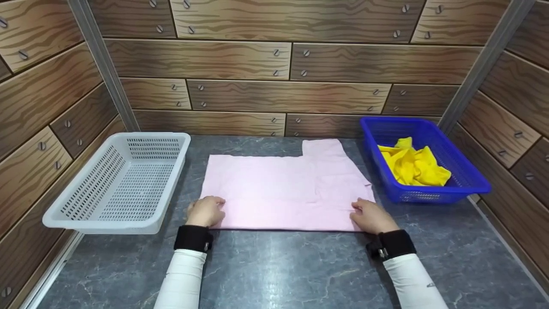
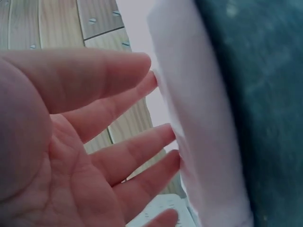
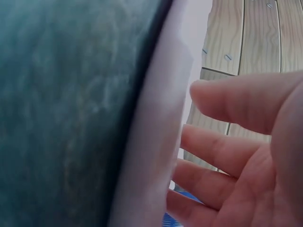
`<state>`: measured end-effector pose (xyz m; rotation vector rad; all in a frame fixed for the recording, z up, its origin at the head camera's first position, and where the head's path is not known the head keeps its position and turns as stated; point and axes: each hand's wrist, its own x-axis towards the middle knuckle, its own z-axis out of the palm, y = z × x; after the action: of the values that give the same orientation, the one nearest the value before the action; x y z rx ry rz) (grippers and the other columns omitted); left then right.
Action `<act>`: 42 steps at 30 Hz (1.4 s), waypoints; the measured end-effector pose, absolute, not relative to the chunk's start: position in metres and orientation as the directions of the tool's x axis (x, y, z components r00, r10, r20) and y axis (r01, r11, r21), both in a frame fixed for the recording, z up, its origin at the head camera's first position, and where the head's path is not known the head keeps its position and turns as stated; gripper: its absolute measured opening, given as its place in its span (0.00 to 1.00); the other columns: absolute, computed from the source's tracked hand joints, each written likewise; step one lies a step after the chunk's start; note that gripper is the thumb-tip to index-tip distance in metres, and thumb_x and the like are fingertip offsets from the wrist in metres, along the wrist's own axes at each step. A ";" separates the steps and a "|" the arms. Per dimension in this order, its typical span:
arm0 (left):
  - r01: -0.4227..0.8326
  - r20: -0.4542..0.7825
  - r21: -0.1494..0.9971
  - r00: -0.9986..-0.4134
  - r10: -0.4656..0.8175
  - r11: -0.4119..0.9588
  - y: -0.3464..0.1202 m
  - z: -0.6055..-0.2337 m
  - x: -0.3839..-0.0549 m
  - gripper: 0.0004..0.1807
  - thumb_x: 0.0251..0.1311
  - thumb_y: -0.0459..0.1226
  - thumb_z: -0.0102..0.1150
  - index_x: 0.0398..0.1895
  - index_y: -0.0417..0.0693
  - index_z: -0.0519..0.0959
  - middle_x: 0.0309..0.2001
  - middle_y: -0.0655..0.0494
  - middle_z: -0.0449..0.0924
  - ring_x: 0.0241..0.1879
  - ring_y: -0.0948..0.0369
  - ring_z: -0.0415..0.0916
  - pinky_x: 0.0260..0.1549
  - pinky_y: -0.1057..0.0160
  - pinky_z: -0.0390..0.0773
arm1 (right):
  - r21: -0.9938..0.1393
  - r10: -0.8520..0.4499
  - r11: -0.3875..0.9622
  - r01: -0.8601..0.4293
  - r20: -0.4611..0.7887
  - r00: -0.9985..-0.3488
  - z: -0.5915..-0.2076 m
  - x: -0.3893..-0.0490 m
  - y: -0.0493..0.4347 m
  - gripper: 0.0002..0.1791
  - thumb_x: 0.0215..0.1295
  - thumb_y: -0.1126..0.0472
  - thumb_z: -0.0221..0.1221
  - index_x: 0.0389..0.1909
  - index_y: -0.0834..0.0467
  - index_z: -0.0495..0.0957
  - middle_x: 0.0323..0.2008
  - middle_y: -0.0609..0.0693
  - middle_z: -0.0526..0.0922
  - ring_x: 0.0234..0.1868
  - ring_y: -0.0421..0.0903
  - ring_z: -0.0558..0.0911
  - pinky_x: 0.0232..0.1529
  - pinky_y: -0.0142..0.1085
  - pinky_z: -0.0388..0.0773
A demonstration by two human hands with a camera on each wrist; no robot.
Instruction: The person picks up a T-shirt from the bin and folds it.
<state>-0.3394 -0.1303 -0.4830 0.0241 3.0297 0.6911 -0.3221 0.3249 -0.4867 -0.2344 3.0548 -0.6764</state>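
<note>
A pink folded garment (image 1: pixel 266 184), which looks like a shirt, lies flat on the grey marbled table. One narrow part of it sticks out toward the wall at the back right, and a pocket-like outline shows on its right half. My left hand (image 1: pixel 206 211) is at its near left corner; in the left wrist view the extended fingers (image 2: pixel 137 149) touch the cloth's side edge. At the near right corner is my right hand (image 1: pixel 372 216). Its fingertips (image 3: pixel 189 137) meet the opposite edge in the right wrist view, with the thumb held apart from the fingers.
To the left stands a white perforated plastic basket (image 1: pixel 173 184). A blue basket (image 1: pixel 429 195) at the back right holds crumpled yellow cloth (image 1: pixel 414 165). Wood-patterned walls (image 1: pixel 240 60) enclose the table (image 1: pixel 274 270) at the back and both sides.
</note>
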 end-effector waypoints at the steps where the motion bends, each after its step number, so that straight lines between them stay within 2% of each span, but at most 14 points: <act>1: 0.010 -0.024 0.427 -0.999 0.023 0.904 -0.131 -0.483 -0.340 0.21 0.59 0.36 0.64 0.58 0.47 0.84 0.61 0.42 0.82 0.64 0.40 0.77 0.70 0.31 0.59 | -0.417 -0.140 0.899 -0.136 0.022 -0.990 -0.486 -0.322 0.325 0.25 0.66 0.61 0.57 0.59 0.73 0.77 0.66 0.76 0.72 0.67 0.72 0.73 0.69 0.61 0.68; 4: 0.014 -0.026 0.406 -0.999 0.027 0.914 -0.131 -0.483 -0.340 0.26 0.51 0.38 0.73 0.57 0.47 0.84 0.59 0.41 0.83 0.62 0.40 0.78 0.70 0.30 0.58 | -0.390 -0.130 0.913 -0.122 0.006 -0.992 -0.484 -0.321 0.324 0.24 0.67 0.60 0.57 0.58 0.71 0.78 0.64 0.75 0.75 0.65 0.71 0.76 0.67 0.61 0.71; 8: 0.005 -0.042 0.380 -0.999 0.022 0.925 -0.130 -0.481 -0.339 0.27 0.48 0.39 0.78 0.54 0.46 0.83 0.54 0.40 0.82 0.59 0.39 0.77 0.67 0.32 0.64 | -0.356 -0.119 0.929 -0.104 -0.021 -0.993 -0.479 -0.319 0.322 0.21 0.69 0.59 0.56 0.56 0.69 0.81 0.57 0.70 0.82 0.59 0.69 0.81 0.62 0.61 0.75; 13: -0.022 -0.100 0.351 -0.995 0.015 0.936 -0.130 -0.473 -0.332 0.33 0.45 0.39 0.80 0.56 0.42 0.79 0.56 0.38 0.77 0.60 0.37 0.71 0.63 0.33 0.67 | -0.320 -0.094 0.945 -0.068 -0.065 -0.993 -0.468 -0.315 0.323 0.17 0.71 0.57 0.57 0.46 0.66 0.85 0.43 0.64 0.88 0.43 0.60 0.86 0.50 0.58 0.80; 17: -0.019 -0.137 0.318 -0.990 0.026 0.948 -0.130 -0.468 -0.329 0.34 0.42 0.39 0.82 0.56 0.41 0.79 0.58 0.36 0.74 0.62 0.35 0.68 0.64 0.32 0.66 | -0.306 -0.055 0.952 -0.014 -0.128 -0.990 -0.459 -0.311 0.324 0.18 0.72 0.55 0.57 0.42 0.66 0.86 0.36 0.61 0.88 0.33 0.52 0.82 0.40 0.51 0.80; 19: -0.019 -0.148 0.314 -0.989 0.029 0.949 -0.130 -0.467 -0.328 0.35 0.41 0.38 0.82 0.56 0.41 0.79 0.58 0.35 0.74 0.63 0.34 0.67 0.64 0.31 0.66 | -0.303 -0.041 0.953 0.007 -0.151 -0.988 -0.456 -0.309 0.324 0.19 0.73 0.53 0.57 0.41 0.66 0.86 0.33 0.58 0.87 0.30 0.50 0.79 0.35 0.47 0.78; 22: -0.016 -0.154 0.303 -0.988 0.032 0.953 -0.129 -0.466 -0.325 0.34 0.39 0.37 0.83 0.53 0.40 0.80 0.56 0.34 0.74 0.62 0.34 0.67 0.64 0.31 0.66 | -0.301 -0.023 0.953 0.030 -0.171 -0.985 -0.453 -0.307 0.325 0.19 0.73 0.52 0.56 0.33 0.63 0.86 0.26 0.54 0.82 0.26 0.49 0.76 0.28 0.41 0.71; 25: -0.011 -0.158 0.287 -0.987 0.036 0.958 -0.128 -0.465 -0.324 0.34 0.37 0.37 0.84 0.51 0.38 0.79 0.55 0.33 0.74 0.61 0.33 0.67 0.63 0.31 0.67 | -0.297 -0.011 0.954 0.045 -0.183 -0.983 -0.451 -0.307 0.325 0.19 0.74 0.51 0.56 0.28 0.60 0.83 0.23 0.52 0.78 0.25 0.48 0.75 0.26 0.39 0.68; 27: -0.014 -0.163 0.279 -0.986 0.034 0.960 -0.127 -0.463 -0.324 0.34 0.36 0.36 0.84 0.50 0.39 0.79 0.55 0.33 0.74 0.61 0.33 0.68 0.62 0.31 0.67 | -0.300 -0.001 0.952 0.059 -0.195 -0.981 -0.450 -0.308 0.326 0.20 0.74 0.50 0.55 0.28 0.60 0.83 0.23 0.52 0.78 0.25 0.49 0.75 0.26 0.39 0.68; 30: -0.033 -0.179 0.280 -0.984 0.018 0.960 -0.125 -0.461 -0.328 0.28 0.38 0.33 0.79 0.48 0.38 0.80 0.53 0.33 0.75 0.59 0.34 0.69 0.60 0.32 0.70 | -0.331 0.001 0.942 0.064 -0.186 -0.983 -0.447 -0.314 0.328 0.20 0.74 0.50 0.55 0.36 0.62 0.84 0.27 0.55 0.81 0.28 0.50 0.77 0.30 0.42 0.72; 34: -0.087 -0.161 0.340 -0.986 -0.033 0.936 -0.123 -0.458 -0.341 0.22 0.51 0.33 0.67 0.52 0.34 0.79 0.56 0.28 0.77 0.60 0.32 0.71 0.60 0.32 0.71 | -0.422 -0.014 0.906 0.020 -0.077 -0.997 -0.449 -0.329 0.329 0.20 0.73 0.53 0.55 0.48 0.66 0.83 0.41 0.63 0.87 0.40 0.58 0.84 0.45 0.53 0.80; 36: -0.115 -0.133 0.385 -0.989 -0.068 0.916 -0.124 -0.455 -0.352 0.24 0.59 0.35 0.62 0.57 0.31 0.76 0.59 0.25 0.75 0.62 0.30 0.71 0.62 0.33 0.71 | -0.475 -0.023 0.880 -0.020 0.000 -1.000 -0.451 -0.342 0.328 0.20 0.73 0.55 0.55 0.51 0.68 0.82 0.49 0.67 0.86 0.49 0.63 0.84 0.56 0.58 0.78; 38: -0.152 -0.125 0.436 -0.986 -0.108 0.887 -0.125 -0.453 -0.365 0.28 0.64 0.37 0.57 0.64 0.29 0.70 0.64 0.23 0.71 0.65 0.30 0.68 0.66 0.34 0.68 | -0.511 -0.024 0.858 -0.047 0.051 -0.998 -0.453 -0.359 0.326 0.21 0.73 0.57 0.54 0.54 0.70 0.79 0.53 0.71 0.83 0.56 0.67 0.82 0.62 0.59 0.74; 42: -0.248 -0.180 0.480 -0.967 -0.182 0.842 -0.128 -0.453 -0.393 0.34 0.66 0.38 0.48 0.71 0.25 0.61 0.69 0.21 0.63 0.70 0.31 0.63 0.71 0.37 0.64 | -0.518 0.005 0.855 -0.016 0.039 -0.999 -0.455 -0.391 0.325 0.25 0.73 0.57 0.53 0.61 0.73 0.73 0.59 0.76 0.78 0.62 0.72 0.76 0.67 0.60 0.70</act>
<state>-0.3935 -0.1284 -0.4525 -0.3393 2.8919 0.7792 -0.3905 0.3254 -0.4552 -0.0087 3.0631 -0.8555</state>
